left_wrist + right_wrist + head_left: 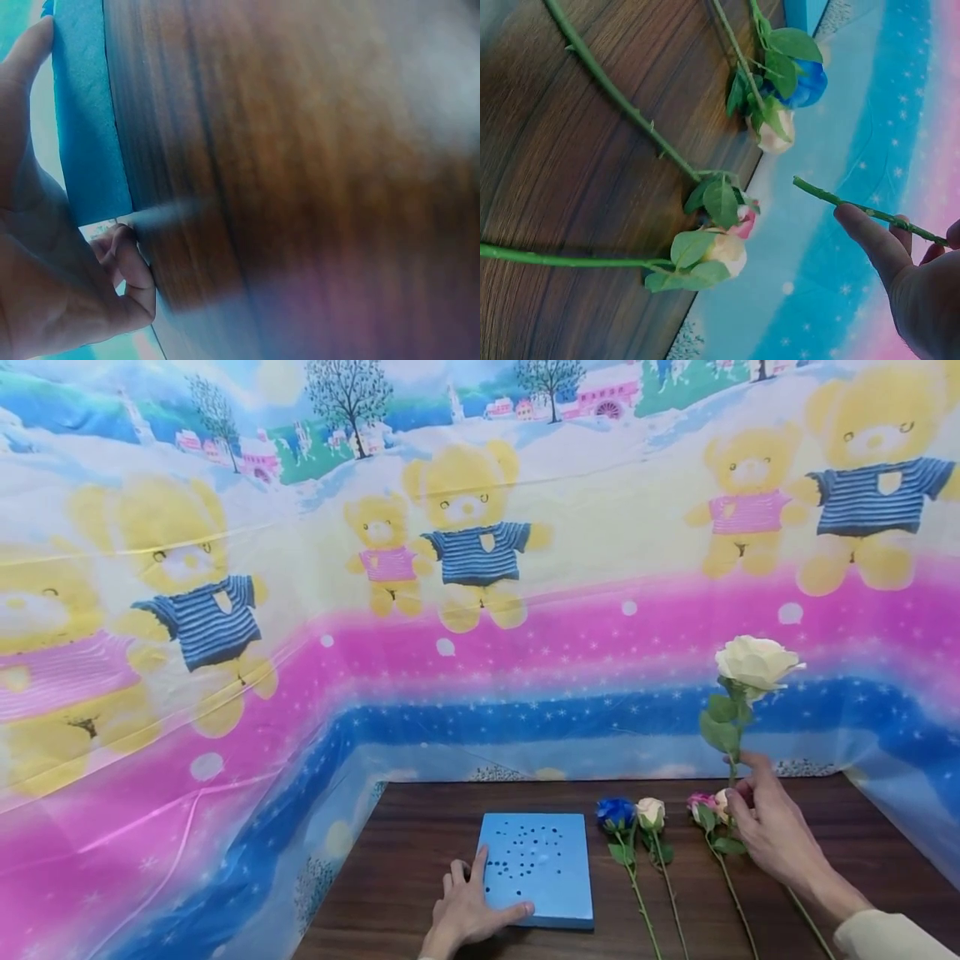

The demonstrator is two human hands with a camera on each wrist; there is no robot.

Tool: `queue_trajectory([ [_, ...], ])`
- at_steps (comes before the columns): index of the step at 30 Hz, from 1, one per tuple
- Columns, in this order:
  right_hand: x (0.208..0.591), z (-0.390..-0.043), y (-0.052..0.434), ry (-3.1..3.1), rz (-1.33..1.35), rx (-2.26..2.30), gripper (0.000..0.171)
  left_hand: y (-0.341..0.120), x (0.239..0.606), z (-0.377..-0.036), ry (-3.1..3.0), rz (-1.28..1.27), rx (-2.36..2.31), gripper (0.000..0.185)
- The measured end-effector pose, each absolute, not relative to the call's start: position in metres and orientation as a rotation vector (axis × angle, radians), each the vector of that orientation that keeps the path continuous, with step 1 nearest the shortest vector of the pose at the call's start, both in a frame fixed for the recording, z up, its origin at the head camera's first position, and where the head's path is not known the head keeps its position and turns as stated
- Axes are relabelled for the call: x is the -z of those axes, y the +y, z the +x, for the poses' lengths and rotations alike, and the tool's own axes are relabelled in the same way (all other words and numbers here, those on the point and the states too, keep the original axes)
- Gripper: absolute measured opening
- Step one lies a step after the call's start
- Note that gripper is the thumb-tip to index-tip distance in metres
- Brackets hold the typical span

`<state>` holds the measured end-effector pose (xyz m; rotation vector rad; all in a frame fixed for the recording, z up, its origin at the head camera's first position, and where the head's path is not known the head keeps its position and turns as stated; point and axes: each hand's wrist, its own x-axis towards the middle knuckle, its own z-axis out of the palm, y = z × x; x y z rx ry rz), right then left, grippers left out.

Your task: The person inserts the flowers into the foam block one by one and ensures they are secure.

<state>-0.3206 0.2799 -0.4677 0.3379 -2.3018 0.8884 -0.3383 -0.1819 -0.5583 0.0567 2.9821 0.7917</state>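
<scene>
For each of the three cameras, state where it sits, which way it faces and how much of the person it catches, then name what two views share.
Head: worn on the head, facing forward and down at the wooden table; shows the left hand on the blue foam board and the right hand holding up a white rose.
Left wrist: beside the left hand, looking along the board's edge.
Right wrist: behind the right hand, facing the rose stem and the roses lying on the table.
Shared: the head and right wrist views both show the lying roses.
</scene>
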Motion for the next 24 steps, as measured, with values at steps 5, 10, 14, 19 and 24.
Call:
queue_trajectory([
  [5, 0.467, -0.32, 0.273, -2.316, 0.345, -0.921, 0.054, -0.182, 0.559, -0.34, 2.97, 0.064, -0.802, 0.128],
  [10, 0.467, -0.319, 0.265, -2.318, 0.366, -0.95, 0.052, -0.185, 0.562, -0.341, 2.975, 0.072, -0.808, 0.126],
  [14, 0.468, -0.317, 0.257, -2.323, 0.357, -0.954, 0.051, -0.186, 0.564, -0.34, 2.967, 0.075, -0.812, 0.126],
  [19, 0.467, -0.317, 0.251, -2.344, 0.352, -0.962, 0.051, -0.185, 0.562, -0.338, 2.96, 0.091, -0.822, 0.127],
  [24, 0.467, -0.319, 0.246, -2.337, 0.374, -0.977, 0.054, -0.184, 0.56, -0.339, 2.973, 0.088, -0.816, 0.128],
])
